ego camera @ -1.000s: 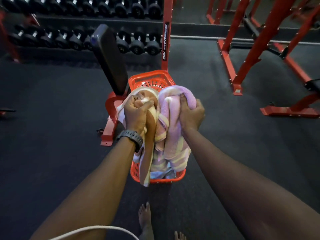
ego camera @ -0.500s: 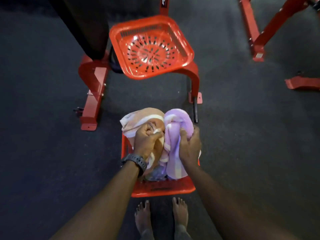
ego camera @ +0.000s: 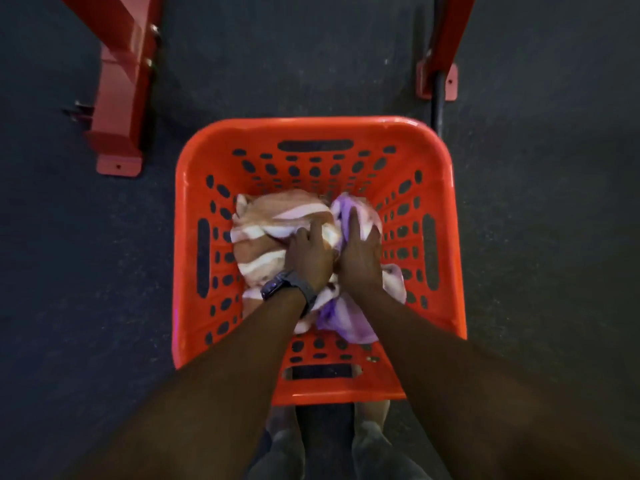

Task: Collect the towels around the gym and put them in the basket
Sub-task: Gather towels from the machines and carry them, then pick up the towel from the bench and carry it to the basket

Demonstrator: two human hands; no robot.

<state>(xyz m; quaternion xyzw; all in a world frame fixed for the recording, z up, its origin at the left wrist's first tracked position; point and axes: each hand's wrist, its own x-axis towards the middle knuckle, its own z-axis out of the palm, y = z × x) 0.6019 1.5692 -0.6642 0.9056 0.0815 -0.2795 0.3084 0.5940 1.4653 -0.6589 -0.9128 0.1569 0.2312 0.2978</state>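
Clearly soft and light, both towels lie bunched inside the basket (ego camera: 446, 188) — our left hand (ego camera: 308, 252) presses the tan towel (ego camera: 273, 216), our right hand (ego camera: 360, 251) the purple towel (ego camera: 341, 315) — grab any fold.

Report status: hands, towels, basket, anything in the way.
Left hand presses the tan striped towel; right hand on the purple towel. Both towels down inside the orange basket. Nothing in the way; red bench feet beyond the basket.
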